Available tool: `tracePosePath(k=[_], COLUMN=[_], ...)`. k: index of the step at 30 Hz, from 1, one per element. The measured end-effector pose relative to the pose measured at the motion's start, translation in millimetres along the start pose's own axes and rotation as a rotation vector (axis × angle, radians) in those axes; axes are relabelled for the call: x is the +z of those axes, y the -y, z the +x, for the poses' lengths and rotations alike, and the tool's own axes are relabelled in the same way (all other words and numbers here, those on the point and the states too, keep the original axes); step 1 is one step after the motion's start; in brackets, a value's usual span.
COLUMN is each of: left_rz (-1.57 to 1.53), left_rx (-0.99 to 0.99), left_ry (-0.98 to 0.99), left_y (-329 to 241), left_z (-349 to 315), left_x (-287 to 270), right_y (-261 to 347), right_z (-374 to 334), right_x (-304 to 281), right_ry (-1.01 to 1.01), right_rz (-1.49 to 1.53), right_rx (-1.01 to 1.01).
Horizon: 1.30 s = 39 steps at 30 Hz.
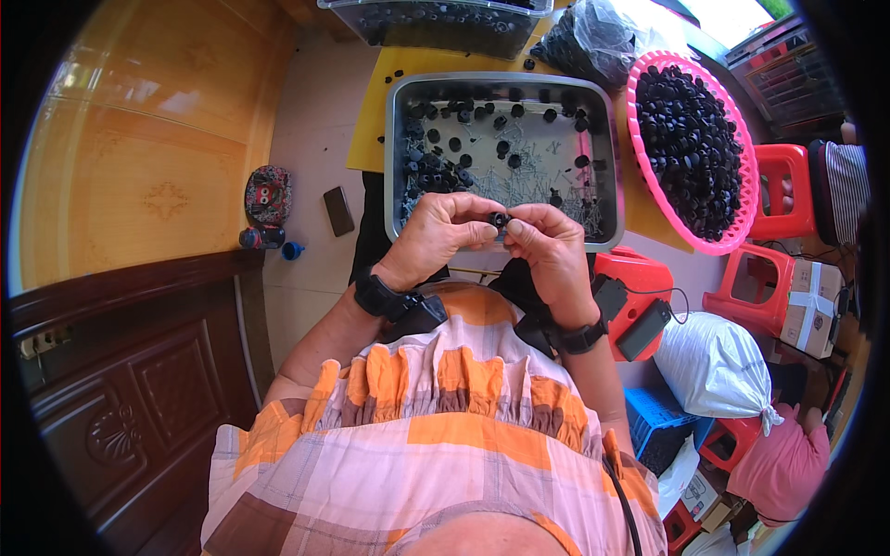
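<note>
Over the near edge of a metal tray point(394, 148), both my hands meet at a small round black plastic knob point(499, 220). My left hand point(436, 232) pinches it between thumb and fingertips. Thumb and forefinger of my right hand point(554, 252) press together at its right side; whether a screw is also between them is too small to tell. Beneath, the tray holds loose silvery screws point(533, 167) and scattered black knobs point(431, 171), heaped most thickly at its left.
Right of the tray, a pink basket point(638, 139) is full of black knobs. A clear bin point(436, 28) and a plastic bag point(593, 37) stand behind. Red stools point(756, 283) and a white sack point(709, 366) are at right. A phone point(338, 211) lies on the floor at left.
</note>
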State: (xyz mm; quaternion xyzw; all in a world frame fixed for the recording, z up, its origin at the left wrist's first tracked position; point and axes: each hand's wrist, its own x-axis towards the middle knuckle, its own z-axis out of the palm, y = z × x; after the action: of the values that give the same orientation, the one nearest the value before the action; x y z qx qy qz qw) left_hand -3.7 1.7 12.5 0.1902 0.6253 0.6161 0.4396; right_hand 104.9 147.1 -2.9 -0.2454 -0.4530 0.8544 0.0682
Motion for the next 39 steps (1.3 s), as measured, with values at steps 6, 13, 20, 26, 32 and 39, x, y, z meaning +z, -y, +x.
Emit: tracePosePath(k=[6,13,20,26,32,39], left_rz=[0.06,0.098,0.297,0.376,0.431,0.426], left_rx=[0.08,0.084,0.246,0.252,0.357,0.384], left_ry=[-0.02,-0.049,-0.079,-0.059,-0.034,0.006], left_y=[-1.8,-0.9,5.5,1.0,1.7,3.0], left_z=[0.0,-0.3,1.9,1.5,2.4,2.8], left_x=[5.0,4.0,4.3,4.6,1.8,0.2], right_y=[0.8,4.5,6.9,10.2,13.3,17.3], right_z=[0.6,1.1,2.8,5.9,8.6,10.8], right_x=[-2.0,-1.7,-4.3,-7.2,-10.7,-11.0], right_ry=[0.045,0.081,0.1,0.125,0.179,0.225], right_rz=[0.022,0.022,0.019,0.068,0.072,0.025], right_rx=[0.011,0.061,0.082,0.172,0.214,0.251])
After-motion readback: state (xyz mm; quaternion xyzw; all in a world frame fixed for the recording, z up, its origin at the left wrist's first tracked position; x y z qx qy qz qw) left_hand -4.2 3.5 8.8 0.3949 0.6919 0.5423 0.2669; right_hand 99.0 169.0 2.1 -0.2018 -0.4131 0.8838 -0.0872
